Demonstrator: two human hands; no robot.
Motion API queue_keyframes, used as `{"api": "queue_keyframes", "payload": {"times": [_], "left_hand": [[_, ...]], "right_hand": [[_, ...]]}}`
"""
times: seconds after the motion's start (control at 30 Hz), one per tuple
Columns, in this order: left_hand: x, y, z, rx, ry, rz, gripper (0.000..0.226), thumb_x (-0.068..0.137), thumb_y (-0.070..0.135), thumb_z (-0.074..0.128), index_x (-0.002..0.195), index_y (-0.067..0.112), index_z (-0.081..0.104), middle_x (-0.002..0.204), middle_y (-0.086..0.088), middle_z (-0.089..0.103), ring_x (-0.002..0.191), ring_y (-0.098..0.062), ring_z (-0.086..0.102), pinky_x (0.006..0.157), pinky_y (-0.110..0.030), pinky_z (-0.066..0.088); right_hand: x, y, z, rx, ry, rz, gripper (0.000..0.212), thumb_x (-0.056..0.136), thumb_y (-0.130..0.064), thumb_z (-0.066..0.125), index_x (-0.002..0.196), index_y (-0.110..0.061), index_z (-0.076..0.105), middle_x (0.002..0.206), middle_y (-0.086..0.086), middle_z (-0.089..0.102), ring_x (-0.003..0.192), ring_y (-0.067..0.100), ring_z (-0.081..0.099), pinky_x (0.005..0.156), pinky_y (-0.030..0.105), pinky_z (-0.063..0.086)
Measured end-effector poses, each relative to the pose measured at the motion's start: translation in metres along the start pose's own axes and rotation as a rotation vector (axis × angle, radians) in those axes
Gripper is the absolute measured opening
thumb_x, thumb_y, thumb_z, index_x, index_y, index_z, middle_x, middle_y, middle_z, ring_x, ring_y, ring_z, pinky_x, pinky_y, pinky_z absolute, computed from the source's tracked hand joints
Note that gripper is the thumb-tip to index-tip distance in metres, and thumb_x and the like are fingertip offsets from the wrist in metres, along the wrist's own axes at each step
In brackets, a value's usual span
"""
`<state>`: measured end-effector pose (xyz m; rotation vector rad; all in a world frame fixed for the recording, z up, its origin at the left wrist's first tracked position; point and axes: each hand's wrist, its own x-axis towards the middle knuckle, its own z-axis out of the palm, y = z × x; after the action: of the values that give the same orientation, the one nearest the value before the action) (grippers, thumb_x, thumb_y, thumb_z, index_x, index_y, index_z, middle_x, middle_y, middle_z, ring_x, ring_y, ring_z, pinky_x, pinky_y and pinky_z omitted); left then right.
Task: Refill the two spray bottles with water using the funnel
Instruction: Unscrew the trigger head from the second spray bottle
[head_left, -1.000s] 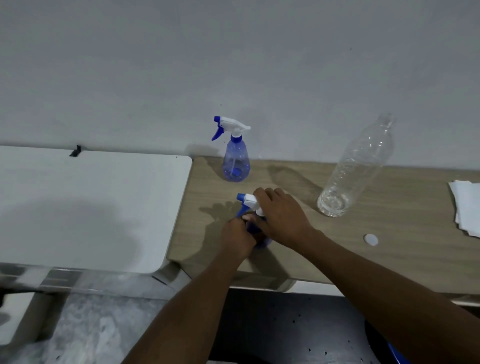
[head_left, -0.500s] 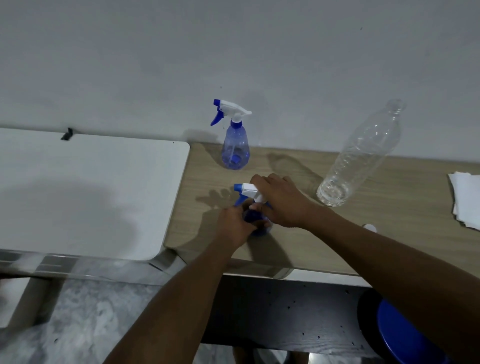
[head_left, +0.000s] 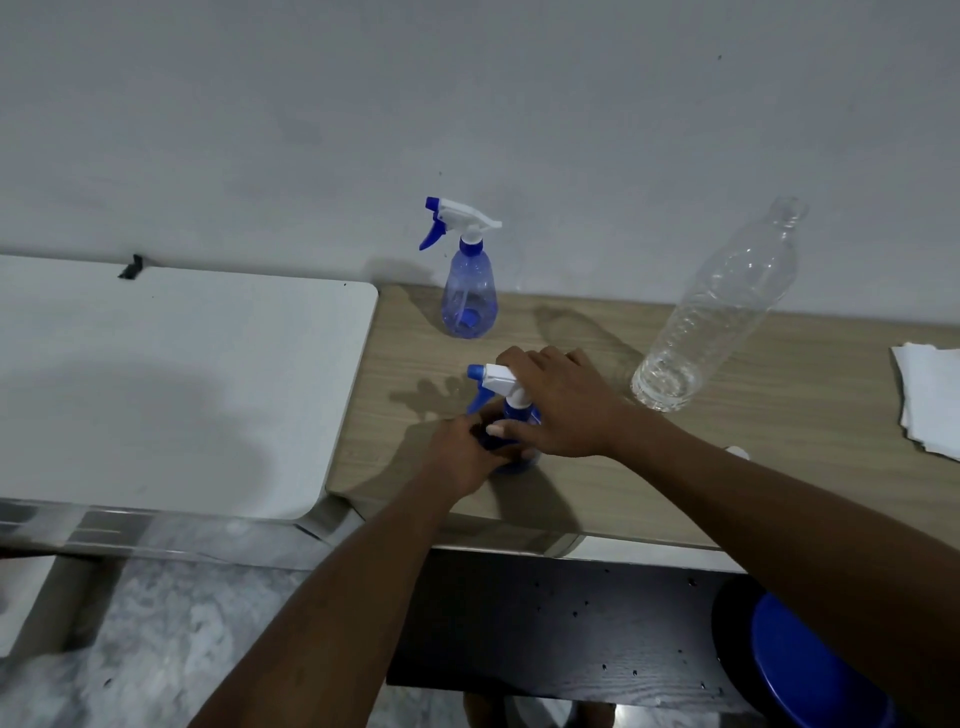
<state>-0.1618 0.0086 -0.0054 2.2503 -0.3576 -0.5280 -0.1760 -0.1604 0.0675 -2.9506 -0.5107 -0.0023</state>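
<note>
Now the left grip (head_left: 462, 452) curls round the near spray bottle (head_left: 519, 413), right grip (head_left: 566, 410) clasping its sprayer head, while the clear bottle (head_left: 717, 312) holds a little water.

A wood-grain desk (head_left: 779, 467) stands against a grey wall (head_left: 467, 104), with a white desk (head_left: 182, 389) touching its left edge. A small black clip (head_left: 132, 266) sits at the white desk's back edge. Folded white napkins (head_left: 930, 400) lie at the far right. Below are a black panel (head_left: 545, 623), a blue stool (head_left: 810, 675) and a mottled grey floor (head_left: 182, 649).
</note>
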Motion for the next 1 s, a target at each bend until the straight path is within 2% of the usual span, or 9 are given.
{"api": "queue_keyframes", "payload": {"times": [0.13, 0.2, 0.33, 0.43, 0.5, 0.6, 0.7, 0.83, 1.0], "left_hand": [[0.001, -0.002, 0.002, -0.044, 0.009, -0.008, 0.062, 0.080, 0.044, 0.080, 0.136, 0.032, 0.055, 0.099, 0.010, 0.063, 0.092, -0.008, 0.059, 0.071, -0.013, 0.036], [0.001, -0.002, 0.002, -0.062, 0.004, -0.008, 0.062, 0.079, 0.046, 0.080, 0.134, 0.033, 0.057, 0.104, 0.010, 0.065, 0.099, -0.009, 0.060, 0.077, -0.016, 0.038], [0.002, -0.003, 0.002, -0.065, 0.012, -0.013, 0.061, 0.080, 0.042, 0.080, 0.135, 0.032, 0.056, 0.099, 0.009, 0.064, 0.097, -0.012, 0.062, 0.077, -0.017, 0.039], [0.002, -0.002, 0.002, -0.023, 0.009, -0.009, 0.063, 0.080, 0.047, 0.079, 0.136, 0.035, 0.054, 0.104, 0.007, 0.065, 0.094, -0.008, 0.057, 0.074, -0.015, 0.036], [0.002, -0.003, 0.002, -0.031, 0.007, -0.009, 0.060, 0.079, 0.048, 0.079, 0.133, 0.035, 0.057, 0.102, 0.011, 0.063, 0.094, -0.007, 0.058, 0.065, -0.006, 0.033], [0.002, -0.005, 0.003, -0.050, 0.008, -0.006, 0.058, 0.079, 0.044, 0.080, 0.132, 0.032, 0.058, 0.099, 0.012, 0.063, 0.098, -0.012, 0.062, 0.066, -0.006, 0.035], [0.003, -0.005, 0.004, -0.032, 0.000, -0.026, 0.062, 0.077, 0.049, 0.080, 0.133, 0.034, 0.056, 0.104, 0.007, 0.066, 0.097, -0.011, 0.060, 0.078, -0.019, 0.039], [0.007, -0.007, 0.005, -0.050, -0.006, -0.039, 0.067, 0.070, 0.056, 0.083, 0.130, 0.038, 0.059, 0.111, 0.006, 0.070, 0.102, -0.013, 0.063, 0.086, -0.026, 0.047], [0.008, -0.006, 0.002, -0.098, -0.029, -0.049, 0.063, 0.069, 0.048, 0.087, 0.126, 0.035, 0.061, 0.111, 0.006, 0.068, 0.104, -0.013, 0.062, 0.092, -0.029, 0.049]], "right_hand": [[-0.001, -0.005, 0.007, 0.082, 0.032, 0.000, 0.042, 0.091, -0.037, 0.062, 0.124, -0.019, 0.043, 0.111, 0.001, 0.061, 0.098, 0.025, 0.052, 0.083, 0.040, 0.037], [-0.002, 0.000, 0.003, 0.166, -0.041, 0.001, 0.051, 0.086, -0.032, 0.065, 0.130, -0.022, 0.041, 0.120, -0.001, 0.055, 0.106, 0.023, 0.048, 0.089, 0.041, 0.036], [0.000, -0.001, 0.005, -0.014, 0.009, 0.024, 0.059, 0.086, -0.060, 0.060, 0.128, -0.022, 0.042, 0.115, -0.001, 0.061, 0.098, 0.022, 0.053, 0.087, 0.043, 0.041], [0.000, -0.007, 0.010, 0.091, 0.028, 0.033, 0.045, 0.091, -0.037, 0.063, 0.128, -0.022, 0.044, 0.118, -0.001, 0.061, 0.101, 0.022, 0.051, 0.086, 0.040, 0.036], [-0.002, -0.003, 0.005, 0.220, -0.041, 0.024, 0.054, 0.087, -0.028, 0.065, 0.135, -0.025, 0.041, 0.125, -0.003, 0.055, 0.110, 0.022, 0.047, 0.090, 0.042, 0.035], [-0.003, 0.004, 0.002, 0.123, -0.053, 0.024, 0.067, 0.083, -0.052, 0.066, 0.138, -0.026, 0.037, 0.128, -0.002, 0.054, 0.112, 0.021, 0.047, 0.093, 0.045, 0.037], [-0.001, -0.004, 0.008, 0.011, 0.018, 0.040, 0.051, 0.090, -0.046, 0.062, 0.131, -0.024, 0.041, 0.116, 0.000, 0.061, 0.100, 0.022, 0.052, 0.087, 0.041, 0.038], [-0.001, 0.002, 0.005, 0.346, -0.096, 0.025, 0.045, 0.087, -0.022, 0.063, 0.127, -0.026, 0.044, 0.114, 0.000, 0.058, 0.100, 0.025, 0.053, 0.084, 0.044, 0.044], [0.009, 0.011, -0.017, 0.409, -0.157, -0.035, 0.019, 0.098, -0.032, 0.058, 0.104, -0.014, 0.062, 0.094, 0.000, 0.063, 0.084, 0.020, 0.057, 0.076, 0.037, 0.047]]}}
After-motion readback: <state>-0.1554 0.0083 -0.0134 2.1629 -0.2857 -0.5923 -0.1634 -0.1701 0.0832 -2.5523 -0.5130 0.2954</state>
